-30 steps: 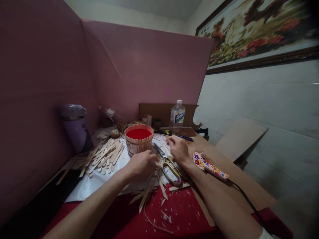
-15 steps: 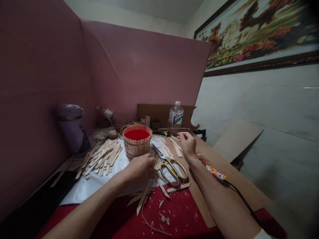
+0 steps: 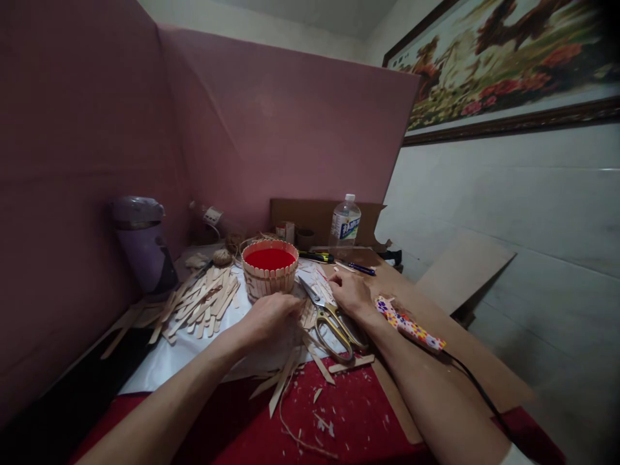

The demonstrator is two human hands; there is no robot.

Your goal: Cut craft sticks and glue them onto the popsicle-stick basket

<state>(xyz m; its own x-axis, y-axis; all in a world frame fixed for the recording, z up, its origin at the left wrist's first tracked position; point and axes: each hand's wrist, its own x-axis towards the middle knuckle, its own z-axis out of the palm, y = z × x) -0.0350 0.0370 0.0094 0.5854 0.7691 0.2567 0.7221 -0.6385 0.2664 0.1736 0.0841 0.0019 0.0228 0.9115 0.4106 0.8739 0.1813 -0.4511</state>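
Observation:
My left hand (image 3: 276, 316) is closed just in front of a stick-covered round basket (image 3: 270, 283) with a red inside; what its fingers hold is hidden. My right hand (image 3: 349, 292) is curled above the wood sticks right of the basket, its fingertips pinched on something I cannot make out. Between my hands lie gold-handled scissors (image 3: 334, 326), blades toward the basket. Loose sticks (image 3: 206, 303) are piled left of the basket on white cloth. A dark blue pen (image 3: 358, 267) lies beyond my right hand.
A flower-patterned glue gun (image 3: 411, 329) with a black cord lies beside my right forearm on cardboard. A clear bottle (image 3: 345, 223) stands at the back and a purple flask (image 3: 145, 248) at the left. Wood scraps and twine lie on red cloth (image 3: 358, 413).
My right hand has moved left and nearer, off the spot where the pen now shows. My left hand stays in front of the basket. The view has shifted slightly.

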